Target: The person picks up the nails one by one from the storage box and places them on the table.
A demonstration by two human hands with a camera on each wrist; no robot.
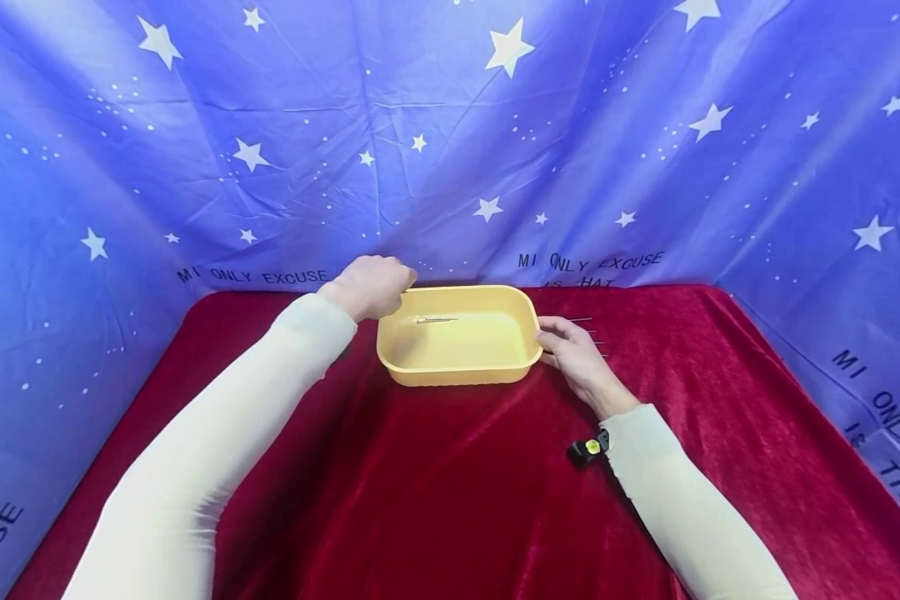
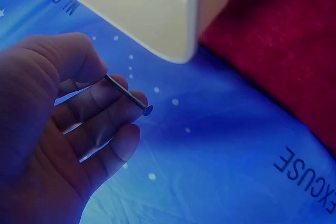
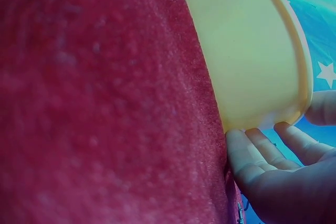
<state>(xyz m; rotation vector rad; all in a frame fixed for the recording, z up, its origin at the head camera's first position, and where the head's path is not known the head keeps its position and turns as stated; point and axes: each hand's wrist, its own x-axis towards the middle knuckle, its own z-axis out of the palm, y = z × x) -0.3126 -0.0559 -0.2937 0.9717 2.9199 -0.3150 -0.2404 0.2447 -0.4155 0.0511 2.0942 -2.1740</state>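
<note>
A yellow plastic container [image 1: 457, 377] stands on the red cloth. Over its back left corner, my left hand [image 1: 372, 286] pinches a nail [image 2: 126, 94] between thumb and index finger. The nail's flat head points away from the palm in the left wrist view, and the other fingers are loosely bent. My right hand [image 1: 579, 358] holds the container's right end, fingertips against the outer wall [image 3: 252, 72] and thumb at the rim. Inside the container, toward the back left, lie thin metal nails [image 1: 437, 320]; their count is unclear.
Several more thin nails [image 1: 581, 319] lie on the red cloth [image 1: 450, 483] just right of the container, partly behind my right hand. A blue star-patterned curtain [image 1: 450, 125] surrounds the back and sides of the table.
</note>
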